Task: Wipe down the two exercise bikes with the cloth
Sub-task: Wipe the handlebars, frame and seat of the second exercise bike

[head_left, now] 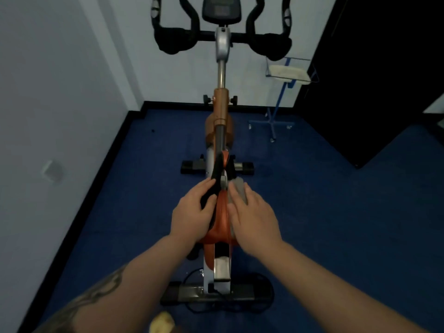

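One exercise bike (pixel 221 109) stands in front of me, with an orange frame, black handlebars (pixel 175 42) and a console at the top. Its orange and black saddle (pixel 222 219) lies between my hands. My left hand (pixel 192 212) rests on the saddle's black left side, fingers spread over it. My right hand (pixel 254 217) presses a grey cloth (pixel 240 191) flat against the saddle's right side. Most of the cloth is hidden under my fingers. A second bike is not in view.
Blue carpet (pixel 312 212) covers the floor. White walls close in on the left and behind the bike. A blue wheeled stand (pixel 276 116) with a pale towel (pixel 288 73) is at the back right, beside a dark door. A black cable (pixel 192 277) loops by the rear base.
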`<state>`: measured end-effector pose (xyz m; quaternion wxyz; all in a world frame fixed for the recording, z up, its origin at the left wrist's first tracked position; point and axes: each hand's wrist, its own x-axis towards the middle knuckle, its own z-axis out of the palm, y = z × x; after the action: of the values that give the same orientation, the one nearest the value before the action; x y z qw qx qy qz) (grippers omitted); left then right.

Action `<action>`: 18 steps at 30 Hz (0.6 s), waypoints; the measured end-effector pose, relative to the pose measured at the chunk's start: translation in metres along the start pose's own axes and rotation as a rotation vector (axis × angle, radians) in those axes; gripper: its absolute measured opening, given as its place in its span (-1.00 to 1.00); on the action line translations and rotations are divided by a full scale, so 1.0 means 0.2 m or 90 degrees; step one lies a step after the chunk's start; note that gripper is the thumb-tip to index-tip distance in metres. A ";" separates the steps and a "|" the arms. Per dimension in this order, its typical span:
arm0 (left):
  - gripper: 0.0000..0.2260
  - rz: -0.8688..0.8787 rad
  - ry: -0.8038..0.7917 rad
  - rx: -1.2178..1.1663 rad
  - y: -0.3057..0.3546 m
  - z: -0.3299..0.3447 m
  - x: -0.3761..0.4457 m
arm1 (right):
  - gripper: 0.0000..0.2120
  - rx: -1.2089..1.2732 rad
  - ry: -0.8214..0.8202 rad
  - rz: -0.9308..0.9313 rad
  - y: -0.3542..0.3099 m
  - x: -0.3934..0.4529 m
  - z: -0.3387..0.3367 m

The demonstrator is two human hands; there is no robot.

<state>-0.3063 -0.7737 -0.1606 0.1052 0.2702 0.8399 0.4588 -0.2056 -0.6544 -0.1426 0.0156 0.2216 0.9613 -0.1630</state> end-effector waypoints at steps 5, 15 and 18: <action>-0.65 -0.001 -0.011 0.009 0.01 0.01 0.01 | -0.55 0.104 -0.080 0.017 0.05 0.20 -0.03; -0.65 -0.017 0.015 -0.021 0.01 0.01 0.00 | -0.57 0.136 -0.087 -0.016 0.10 0.11 -0.05; -0.66 -0.033 0.031 -0.041 0.02 0.01 -0.01 | -0.56 0.185 -0.103 -0.010 0.09 0.22 -0.05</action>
<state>-0.3034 -0.7724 -0.1587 0.1051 0.2339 0.8338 0.4889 -0.2363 -0.6172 -0.1422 0.0593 0.1999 0.9249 -0.3178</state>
